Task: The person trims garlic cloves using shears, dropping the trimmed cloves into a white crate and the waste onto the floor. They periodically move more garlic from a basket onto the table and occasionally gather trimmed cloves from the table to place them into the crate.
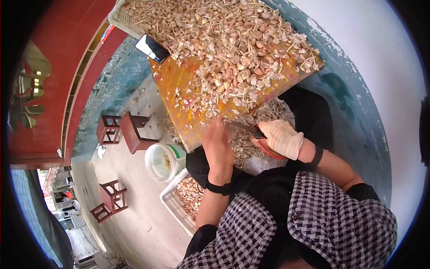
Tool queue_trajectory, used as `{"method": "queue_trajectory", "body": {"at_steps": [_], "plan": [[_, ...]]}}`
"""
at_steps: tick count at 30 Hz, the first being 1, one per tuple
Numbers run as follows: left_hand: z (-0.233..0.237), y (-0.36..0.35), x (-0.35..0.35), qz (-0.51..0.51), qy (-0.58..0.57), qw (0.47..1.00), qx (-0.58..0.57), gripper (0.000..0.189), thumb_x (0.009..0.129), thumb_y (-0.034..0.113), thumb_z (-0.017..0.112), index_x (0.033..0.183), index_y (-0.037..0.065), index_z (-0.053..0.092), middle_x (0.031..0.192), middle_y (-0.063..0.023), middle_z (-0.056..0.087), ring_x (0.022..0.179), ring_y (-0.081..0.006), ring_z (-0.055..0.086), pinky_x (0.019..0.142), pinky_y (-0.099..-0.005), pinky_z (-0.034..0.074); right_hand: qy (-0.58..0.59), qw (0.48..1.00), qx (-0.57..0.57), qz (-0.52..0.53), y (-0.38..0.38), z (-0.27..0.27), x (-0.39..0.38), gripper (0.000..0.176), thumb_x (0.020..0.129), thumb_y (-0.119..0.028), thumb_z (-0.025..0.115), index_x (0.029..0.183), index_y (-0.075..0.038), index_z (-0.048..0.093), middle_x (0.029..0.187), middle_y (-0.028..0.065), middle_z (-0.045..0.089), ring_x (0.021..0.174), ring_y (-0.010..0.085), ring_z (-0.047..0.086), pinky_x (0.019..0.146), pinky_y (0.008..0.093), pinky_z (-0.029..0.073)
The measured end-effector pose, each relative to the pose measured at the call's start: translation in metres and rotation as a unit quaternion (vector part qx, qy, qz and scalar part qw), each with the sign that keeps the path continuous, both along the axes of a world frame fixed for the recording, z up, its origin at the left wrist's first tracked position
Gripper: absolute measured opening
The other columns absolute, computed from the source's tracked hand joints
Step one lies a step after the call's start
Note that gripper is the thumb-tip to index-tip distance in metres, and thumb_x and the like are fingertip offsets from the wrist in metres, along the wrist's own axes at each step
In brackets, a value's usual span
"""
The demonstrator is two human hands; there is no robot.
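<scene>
My left hand (217, 145) is bare with a black wristband. Its blurred fingers curl at the near edge of the orange board (177, 89), and what they hold is hidden. My right hand (281, 138) wears a pale knit glove and grips a red-handled cutter (268, 147). The dark blade (244, 129) points left toward my left fingers. A big heap of garlic cloves and papery skins (233, 45) covers the board beyond both hands. More skins and stalks (268, 112) lie below the board's edge, over my lap.
A phone (152, 48) lies at the board's left corner. A white bucket (162, 162) and a white crate of peeled cloves (186, 197) stand on the floor at my left. Small wooden stools (127, 130) (109, 201) stand farther left. Another crate (117, 17) borders the heap.
</scene>
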State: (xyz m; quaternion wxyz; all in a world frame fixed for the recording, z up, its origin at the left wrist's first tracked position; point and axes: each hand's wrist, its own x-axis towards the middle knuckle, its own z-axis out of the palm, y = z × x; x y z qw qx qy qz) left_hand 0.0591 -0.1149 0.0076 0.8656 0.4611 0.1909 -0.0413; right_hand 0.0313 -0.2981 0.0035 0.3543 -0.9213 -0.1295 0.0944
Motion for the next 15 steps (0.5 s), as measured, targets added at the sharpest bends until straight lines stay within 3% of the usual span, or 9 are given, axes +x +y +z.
{"method": "queue_trajectory", "body": {"at_steps": [1,2,4,7,9,11,12,13,15], "plan": [[-0.005,0.003,0.0,-0.023,-0.008,1.0,-0.001,0.013,0.094,0.01,0.059,0.102,0.001,0.059,0.09,-0.0015,0.057,0.074,-0.0097,0.049,0.061,-0.0215,0.039,-0.019,1.0,0.009,0.014,-0.001,-0.004,0.002,0.045,0.087,-0.045,0.062,0.084,0.0,0.06,0.073,0.0176,0.064,0.066,0.032,0.066,0.062,0.0413,0.052],[-0.011,0.008,0.0,-0.047,-0.016,0.999,-0.001,0.013,0.094,0.011,0.059,0.104,0.002,0.058,0.089,-0.0013,0.058,0.075,-0.0095,0.051,0.061,-0.0222,0.04,0.102,0.987,0.119,0.018,-0.006,-0.005,0.0,0.043,0.087,-0.043,0.063,0.084,0.0,0.06,0.071,0.0153,0.063,0.063,0.0271,0.064,0.059,0.0381,0.051],[-0.024,0.02,0.0,-0.081,-0.011,0.995,-0.048,0.012,0.094,0.012,0.058,0.102,0.003,0.058,0.088,-0.0015,0.057,0.075,-0.0097,0.051,0.059,-0.0218,0.039,0.335,0.884,0.326,0.026,-0.016,0.034,0.0,0.04,0.088,-0.04,0.066,0.083,-0.001,0.06,0.067,0.0106,0.061,0.056,0.0171,0.062,0.054,0.0317,0.049],[-0.027,0.045,0.011,-0.112,0.006,0.977,-0.183,0.013,0.096,0.013,0.053,0.093,0.001,0.058,0.084,-0.0028,0.053,0.075,-0.0116,0.049,0.052,-0.0192,0.036,0.378,0.831,0.403,-0.065,-0.018,0.037,-0.004,0.037,0.086,-0.037,0.07,0.086,-0.001,0.061,0.065,0.0055,0.057,0.057,0.0055,0.054,0.053,0.0243,0.045],[-0.014,0.058,0.036,-0.036,0.062,0.983,-0.169,0.015,0.096,0.015,0.053,0.092,0.002,0.058,0.082,-0.0039,0.054,0.072,-0.012,0.049,0.051,-0.0194,0.037,0.282,0.912,0.297,-0.014,-0.028,0.007,-0.003,0.036,0.088,-0.036,0.067,0.087,-0.001,0.06,0.065,0.0007,0.053,0.058,0.0101,0.054,0.054,0.0289,0.045],[-0.029,0.074,0.076,-0.033,0.046,0.998,-0.011,0.016,0.094,0.017,0.056,0.093,0.002,0.058,0.081,-0.0052,0.057,0.069,-0.014,0.05,0.05,-0.0212,0.037,0.203,0.957,0.207,-0.013,-0.033,-0.005,0.001,0.035,0.086,-0.035,0.07,0.086,-0.001,0.06,0.065,0.0001,0.052,0.059,0.009,0.05,0.055,0.0281,0.043],[-0.036,0.076,0.096,-0.088,0.011,0.985,0.151,0.017,0.092,0.018,0.058,0.093,0.001,0.058,0.081,-0.0065,0.058,0.069,-0.0153,0.051,0.052,-0.0231,0.039,0.198,0.963,0.179,-0.039,-0.035,-0.004,0.004,0.04,0.086,-0.037,0.071,0.09,0.002,0.062,0.066,0.0082,0.056,0.061,0.0139,0.055,0.058,0.0322,0.045],[-0.043,0.075,0.116,-0.142,-0.025,0.94,0.308,0.019,0.09,0.019,0.06,0.094,0.0,0.058,0.08,-0.0078,0.059,0.068,-0.0167,0.052,0.053,-0.025,0.04,0.187,0.96,0.201,-0.047,-0.035,-0.007,0.009,0.039,0.085,-0.036,0.071,0.09,0.002,0.062,0.066,0.0084,0.056,0.061,0.0136,0.054,0.058,0.0321,0.045],[-0.05,0.068,0.137,-0.22,-0.088,0.8,0.551,0.022,0.087,0.019,0.062,0.095,-0.001,0.057,0.078,-0.0098,0.059,0.068,-0.0193,0.055,0.057,-0.0292,0.043,0.161,0.954,0.244,-0.067,-0.037,-0.011,0.022,0.038,0.085,-0.035,0.071,0.091,0.002,0.063,0.065,0.0088,0.057,0.061,0.0129,0.054,0.058,0.0319,0.045]]}}
